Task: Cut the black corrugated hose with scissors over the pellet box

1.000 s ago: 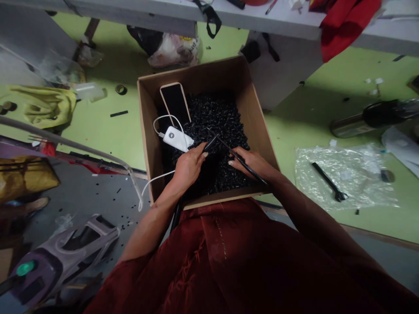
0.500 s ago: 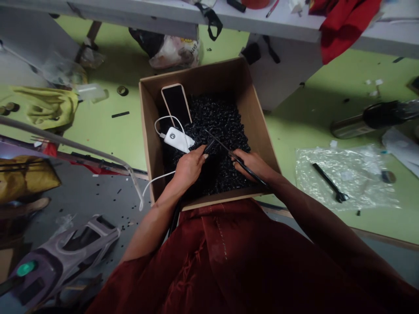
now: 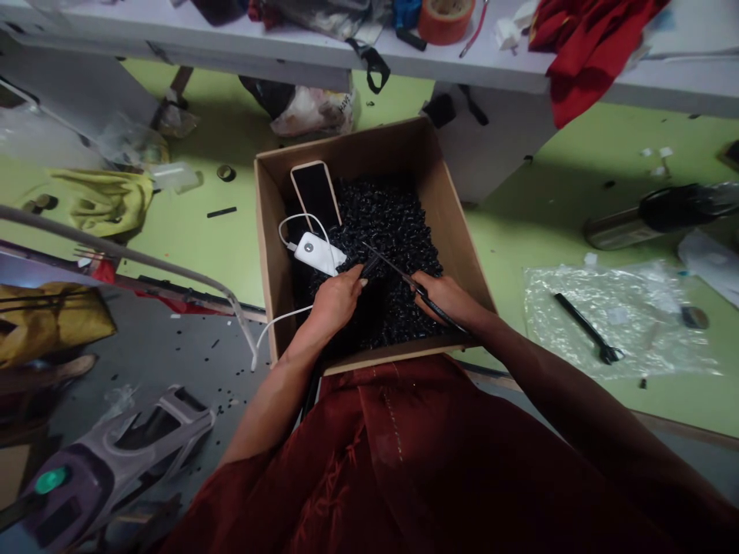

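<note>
A cardboard box (image 3: pixel 470 254) holds a heap of small black pieces (image 3: pixel 398 219). Over the heap my left hand (image 3: pixel 338 300) pinches a dark ribbed strip (image 3: pixel 370 264). My right hand (image 3: pixel 442 296) is closed on black scissors (image 3: pixel 386 260), whose tips point up and left, just beyond the strip. Whether the blades touch the strip cannot be made out. A phone (image 3: pixel 316 194) leans at the box's back left. Below it lies a white power bank (image 3: pixel 316 254) with a white cable.
Behind the box runs a white shelf edge (image 3: pixel 508 73) with orange tape (image 3: pixel 444 19) and red cloth (image 3: pixel 589 61). On the right are a plastic sheet (image 3: pixel 652 308) and a steel flask (image 3: pixel 617 227). A yellow cloth (image 3: pixel 104 200) lies left; a grey-purple machine (image 3: pixel 115 462) stands lower left.
The whole view has shifted slightly, so the box and shelf appear lower. Both hands stay over the heap, still holding the strip and the scissors.
</note>
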Action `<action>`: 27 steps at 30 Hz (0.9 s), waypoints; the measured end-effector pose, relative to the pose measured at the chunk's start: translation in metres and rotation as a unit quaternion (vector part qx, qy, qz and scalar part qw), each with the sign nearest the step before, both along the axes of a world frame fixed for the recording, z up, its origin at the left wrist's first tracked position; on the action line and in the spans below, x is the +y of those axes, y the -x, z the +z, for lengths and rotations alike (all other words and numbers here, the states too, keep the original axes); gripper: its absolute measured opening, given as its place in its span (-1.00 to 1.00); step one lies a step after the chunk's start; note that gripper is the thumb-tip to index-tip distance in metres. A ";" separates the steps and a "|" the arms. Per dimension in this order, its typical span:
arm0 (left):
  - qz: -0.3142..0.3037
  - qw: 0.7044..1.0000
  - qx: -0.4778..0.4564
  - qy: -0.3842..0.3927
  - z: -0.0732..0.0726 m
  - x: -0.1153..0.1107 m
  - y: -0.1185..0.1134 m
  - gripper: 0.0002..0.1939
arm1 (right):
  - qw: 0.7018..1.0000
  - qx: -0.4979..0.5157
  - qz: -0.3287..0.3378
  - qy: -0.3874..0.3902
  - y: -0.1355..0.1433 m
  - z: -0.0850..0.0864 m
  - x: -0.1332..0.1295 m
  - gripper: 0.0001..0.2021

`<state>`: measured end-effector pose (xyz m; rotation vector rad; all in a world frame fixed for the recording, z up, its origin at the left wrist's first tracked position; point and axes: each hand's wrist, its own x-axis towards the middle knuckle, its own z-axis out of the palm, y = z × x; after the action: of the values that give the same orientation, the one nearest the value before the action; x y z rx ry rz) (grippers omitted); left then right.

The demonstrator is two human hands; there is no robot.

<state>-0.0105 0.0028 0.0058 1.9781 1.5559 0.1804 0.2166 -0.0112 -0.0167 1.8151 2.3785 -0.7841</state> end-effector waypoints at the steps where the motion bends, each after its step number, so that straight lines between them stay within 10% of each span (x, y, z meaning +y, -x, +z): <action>1: 0.001 1.000 -0.003 0.003 0.000 0.000 0.000 -0.58 | 1.000 -0.002 -0.001 -0.001 0.000 -0.001 0.000 -0.77; 27: -0.018 0.999 0.034 0.001 0.007 -0.007 -0.005 -0.60 | 0.999 0.037 0.008 -0.010 0.002 -0.006 0.004 -0.82</action>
<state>-0.0058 -0.0039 0.0130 2.0293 1.5601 0.0982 0.2147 -0.0071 -0.0230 1.8026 2.4509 -0.8433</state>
